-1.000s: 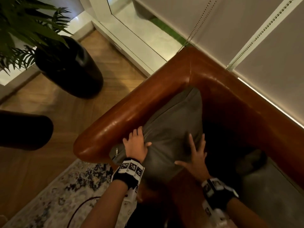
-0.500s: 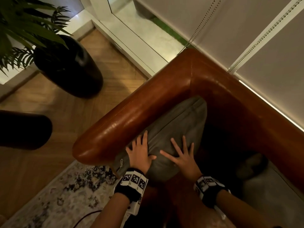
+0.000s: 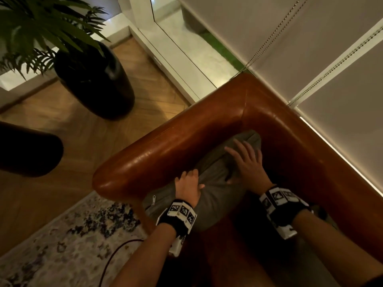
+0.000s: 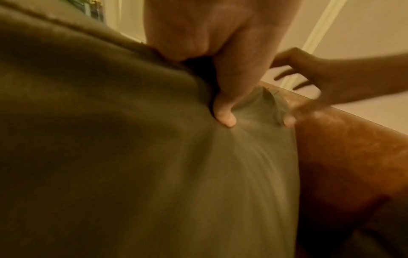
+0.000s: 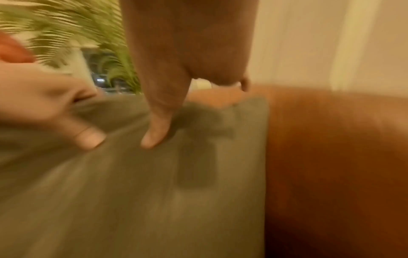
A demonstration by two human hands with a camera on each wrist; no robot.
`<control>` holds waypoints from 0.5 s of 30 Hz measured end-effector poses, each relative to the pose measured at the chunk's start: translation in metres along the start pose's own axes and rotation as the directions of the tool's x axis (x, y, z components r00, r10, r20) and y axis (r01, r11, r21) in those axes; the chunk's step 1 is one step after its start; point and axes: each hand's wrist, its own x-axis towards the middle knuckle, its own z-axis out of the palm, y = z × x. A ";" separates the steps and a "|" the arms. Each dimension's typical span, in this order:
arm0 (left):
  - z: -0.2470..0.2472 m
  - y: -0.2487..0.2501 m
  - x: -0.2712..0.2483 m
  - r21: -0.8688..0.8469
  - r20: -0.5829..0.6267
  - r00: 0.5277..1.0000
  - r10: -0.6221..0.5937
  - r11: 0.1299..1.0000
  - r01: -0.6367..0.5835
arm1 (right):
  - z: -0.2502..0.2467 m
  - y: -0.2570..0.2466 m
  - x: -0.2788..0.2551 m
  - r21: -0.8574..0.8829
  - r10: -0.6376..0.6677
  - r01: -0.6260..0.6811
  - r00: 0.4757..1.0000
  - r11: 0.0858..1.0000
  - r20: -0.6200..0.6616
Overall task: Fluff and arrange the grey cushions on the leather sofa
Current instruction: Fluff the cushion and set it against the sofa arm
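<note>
Grey cushion (image 3: 217, 195) wedged in corner of leather sofa (image 3: 165, 150); left hand (image 3: 189, 186) grips its upper edge, right hand (image 3: 247, 162) presses flat, fingers spread.

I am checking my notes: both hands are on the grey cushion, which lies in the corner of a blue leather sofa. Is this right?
Not quite: the leather sofa is reddish-brown, not blue, as the head view shows. Both the left hand and the right hand are on the grey cushion in its corner.
</note>
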 end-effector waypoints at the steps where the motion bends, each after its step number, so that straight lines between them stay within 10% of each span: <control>1: 0.002 0.000 -0.007 -0.012 -0.016 1.000 0.007 1.000 -0.007 | -0.009 0.003 0.012 -0.087 -0.018 0.024 0.998 0.996 0.068; 6: 0.014 -0.011 -0.040 -0.027 -0.072 0.997 0.034 0.999 -0.037 | -0.034 -0.017 0.050 -0.218 -0.228 0.397 0.809 0.892 0.542; 15: 0.014 -0.055 -0.058 -0.092 -0.068 0.998 -0.008 0.996 0.002 | -0.010 -0.014 0.031 -0.134 -0.223 0.335 0.826 0.933 0.517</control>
